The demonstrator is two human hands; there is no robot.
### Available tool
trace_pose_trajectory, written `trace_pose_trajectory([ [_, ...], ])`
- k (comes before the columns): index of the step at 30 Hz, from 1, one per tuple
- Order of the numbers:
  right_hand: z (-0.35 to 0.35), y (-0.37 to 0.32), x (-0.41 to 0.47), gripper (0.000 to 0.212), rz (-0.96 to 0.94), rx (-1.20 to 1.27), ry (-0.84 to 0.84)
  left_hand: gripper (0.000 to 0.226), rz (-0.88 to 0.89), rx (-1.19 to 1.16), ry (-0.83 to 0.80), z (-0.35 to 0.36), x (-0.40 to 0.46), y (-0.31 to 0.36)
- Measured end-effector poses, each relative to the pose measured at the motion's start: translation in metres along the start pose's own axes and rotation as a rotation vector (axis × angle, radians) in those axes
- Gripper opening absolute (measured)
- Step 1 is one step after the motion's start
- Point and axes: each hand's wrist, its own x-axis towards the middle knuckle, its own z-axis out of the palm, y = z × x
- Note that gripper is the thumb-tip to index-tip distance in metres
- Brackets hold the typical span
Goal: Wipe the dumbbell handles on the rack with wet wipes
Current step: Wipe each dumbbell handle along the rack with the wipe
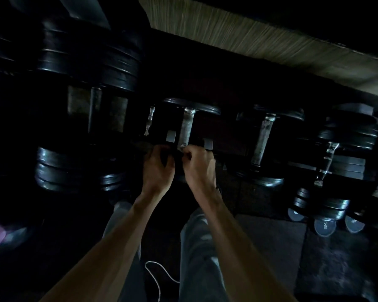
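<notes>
The scene is very dark. Black dumbbells lie on the rack [227,147] in front of me. My right hand [198,166] pinches a small white bit of wet wipe [182,147] at the near end of the middle dumbbell's metal handle [187,127]. Beside it my left hand [158,168] has its fingers curled round a dark object [172,156] that I cannot make out. The two hands almost touch. Another metal handle [263,138] lies to the right, and a big dumbbell's handle [94,110] to the left.
Smaller dumbbells [336,149] fill the rack's right end, with more low down by the floor [321,212]. A pale wall strip [249,33] runs behind the rack. My legs [196,247] and a white cable [157,277] are below. The floor has dark mats [271,247].
</notes>
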Motion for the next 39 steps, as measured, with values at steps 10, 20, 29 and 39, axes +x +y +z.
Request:
trace_pose_trajectory([
  [10,-0.002,0.034,-0.010,0.014,-0.279,0.236,0.161,0.027,0.587,0.272,-0.211,-0.022,0.020,0.005],
  [20,0.020,0.037,-0.019,0.019,-0.123,0.372,0.338,0.017,0.313,0.082,0.020,-0.022,0.026,0.020],
  [29,0.031,0.027,-0.024,0.024,-0.126,0.344,0.319,0.010,0.056,0.011,0.100,0.000,0.045,0.079],
  [39,0.033,0.033,-0.022,0.023,-0.081,0.385,0.287,0.020,-0.059,0.091,0.129,0.004,0.054,0.069],
])
